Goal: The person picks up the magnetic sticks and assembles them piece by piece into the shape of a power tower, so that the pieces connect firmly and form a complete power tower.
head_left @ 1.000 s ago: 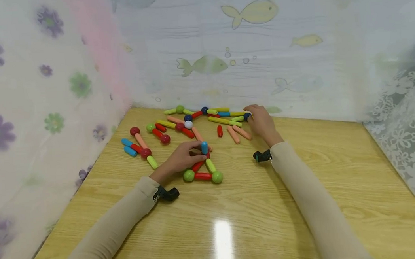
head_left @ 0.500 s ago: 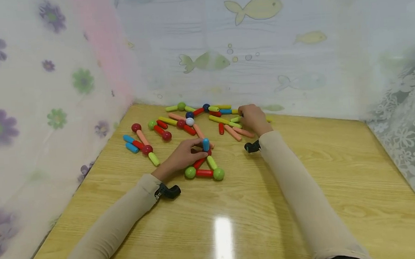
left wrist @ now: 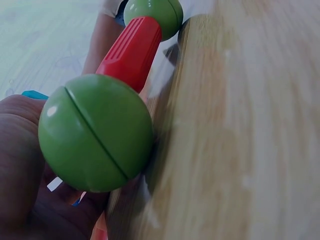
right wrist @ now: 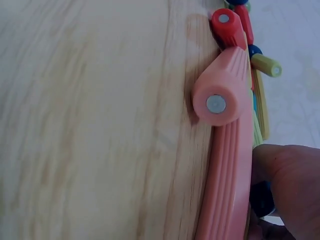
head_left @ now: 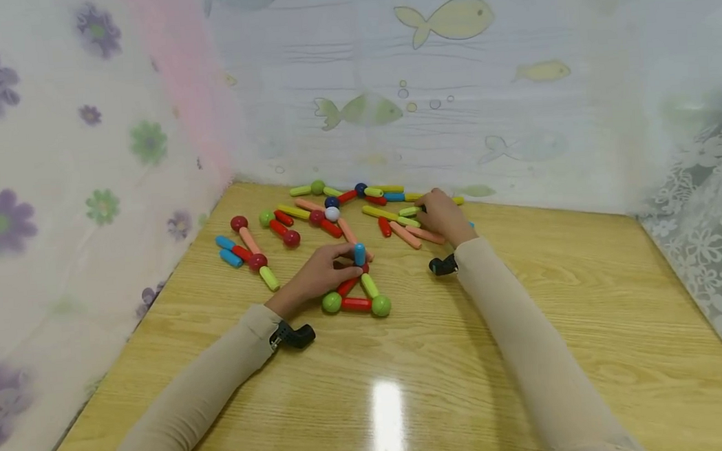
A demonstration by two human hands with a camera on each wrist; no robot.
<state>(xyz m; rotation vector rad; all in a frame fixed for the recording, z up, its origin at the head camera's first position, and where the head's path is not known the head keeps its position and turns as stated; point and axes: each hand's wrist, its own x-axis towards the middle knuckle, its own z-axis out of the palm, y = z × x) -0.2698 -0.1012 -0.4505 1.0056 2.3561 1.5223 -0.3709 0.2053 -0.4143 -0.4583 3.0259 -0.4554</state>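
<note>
My left hand (head_left: 321,276) holds a triangle of magnetic rods and balls at its red ball (head_left: 364,269), where a blue rod (head_left: 359,254) stands upright. Two green balls (head_left: 331,302) joined by a red rod (head_left: 356,304) form the triangle's near side; the left wrist view shows a green ball (left wrist: 95,132) close up. Farther right, my right hand (head_left: 444,217) grips a dark blue ball (right wrist: 262,199), mostly hidden by the fingers. A light green rod (head_left: 408,211) reaches toward that hand from the left. Pink rods (head_left: 405,234) lie just in front of it.
Loose and joined magnetic rods and balls spread along the back of the wooden table (head_left: 408,388). At the left lies a chain with red balls (head_left: 258,262) and blue rods (head_left: 230,258). A fish-patterned curtain (head_left: 363,60) hangs behind the table.
My right hand has shifted slightly left and nearer, and a blue rod end now shows to its right. The left hand keeps its hold on the triangle.
</note>
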